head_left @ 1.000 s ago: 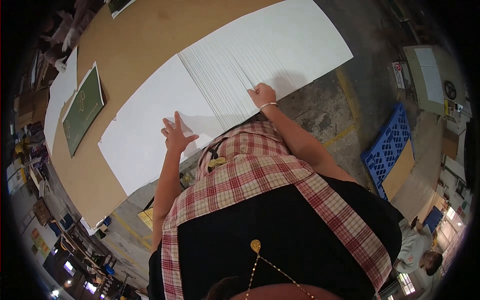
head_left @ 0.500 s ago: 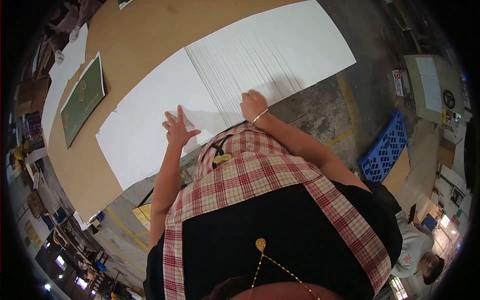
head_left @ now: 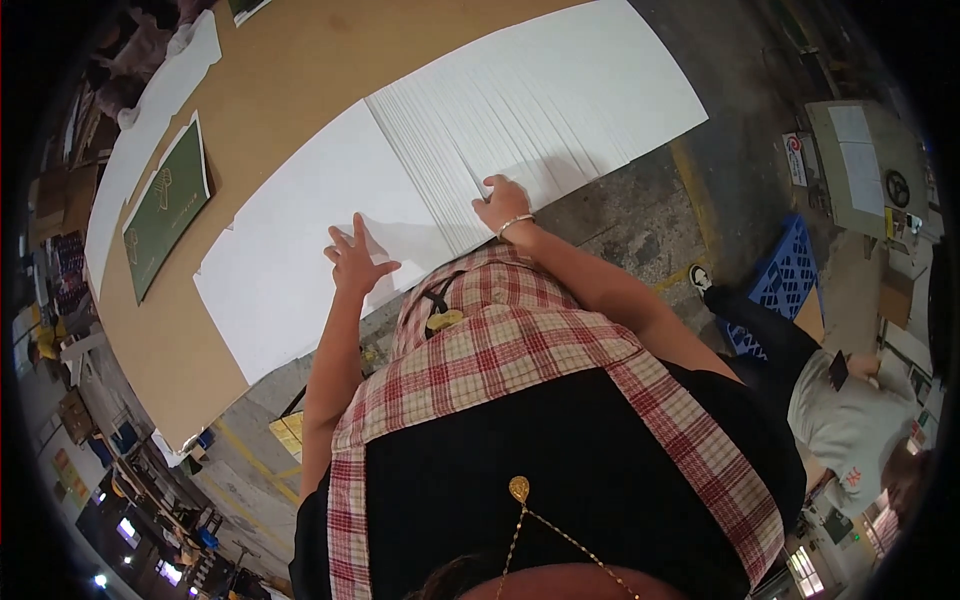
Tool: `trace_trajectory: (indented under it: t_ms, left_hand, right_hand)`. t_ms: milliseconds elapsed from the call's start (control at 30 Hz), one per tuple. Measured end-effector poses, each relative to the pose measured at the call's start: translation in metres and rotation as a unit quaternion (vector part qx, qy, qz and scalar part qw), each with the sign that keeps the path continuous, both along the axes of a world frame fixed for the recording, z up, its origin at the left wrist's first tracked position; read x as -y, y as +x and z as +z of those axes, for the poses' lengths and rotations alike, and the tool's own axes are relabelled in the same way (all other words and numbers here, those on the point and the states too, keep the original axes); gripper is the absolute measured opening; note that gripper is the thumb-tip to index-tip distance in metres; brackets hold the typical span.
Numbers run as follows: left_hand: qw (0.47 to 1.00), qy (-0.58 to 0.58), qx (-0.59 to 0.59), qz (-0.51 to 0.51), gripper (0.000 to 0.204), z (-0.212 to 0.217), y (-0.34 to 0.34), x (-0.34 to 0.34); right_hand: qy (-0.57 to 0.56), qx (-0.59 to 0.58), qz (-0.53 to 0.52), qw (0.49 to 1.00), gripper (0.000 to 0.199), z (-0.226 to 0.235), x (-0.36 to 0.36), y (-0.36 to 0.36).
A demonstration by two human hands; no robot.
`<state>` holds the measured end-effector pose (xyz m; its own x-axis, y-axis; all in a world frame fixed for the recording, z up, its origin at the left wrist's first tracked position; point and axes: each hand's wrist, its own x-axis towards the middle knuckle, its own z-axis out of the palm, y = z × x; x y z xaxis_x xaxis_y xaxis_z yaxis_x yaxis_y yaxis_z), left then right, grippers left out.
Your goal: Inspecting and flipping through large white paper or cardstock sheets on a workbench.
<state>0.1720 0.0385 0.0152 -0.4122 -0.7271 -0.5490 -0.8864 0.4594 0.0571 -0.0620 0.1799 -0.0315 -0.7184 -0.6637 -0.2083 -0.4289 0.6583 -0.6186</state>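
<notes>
A brown table bears white sheets under spread left fingers and curled right fingers, grip unclear.

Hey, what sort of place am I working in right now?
Probably a workshop or factory floor, perhaps one handling printed paper or card: many white sheets lie overlapped on a large brown table, a blue plastic pallet is off to the right, and there are yellow floor lines.

White sheets partly hidden behind right grip
</notes>
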Motion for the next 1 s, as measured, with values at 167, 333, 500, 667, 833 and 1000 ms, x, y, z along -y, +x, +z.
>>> trace_trajectory:
  t_ms: [167,333,500,667,833,1000]
  left_hand:
    - [1.0,0.0,0.013,0.003,0.122,-0.001,0.0,0.002]
    - [1.0,0.0,0.011,-0.006,0.122,0.0,0.003,0.002]
    - [1.0,-0.003,0.016,-0.014,0.122,0.004,0.002,0.001]
    - [1.0,-0.001,0.009,-0.024,0.122,0.007,0.005,0.0]
    - [1.0,-0.003,0.009,-0.022,0.121,0.014,0.006,-0.005]
    - [0.999,-0.004,0.02,-0.036,0.121,0.022,0.001,-0.011]
  right_hand:
    - [0.05,0.069,0.028,0.996,0.025,-0.007,0.002,-0.01]
    - [0.074,0.101,0.076,0.989,0.02,-0.001,-0.003,-0.015]
    - [0.109,0.111,0.038,0.987,0.019,0.003,-0.002,-0.015]
    - [0.109,0.12,0.031,0.986,0.02,0.004,-0.003,-0.012]
    - [0.085,0.099,0.013,0.991,0.021,0.009,-0.009,-0.004]
    - [0.013,0.025,-0.068,0.997,0.025,0.016,-0.03,-0.012]
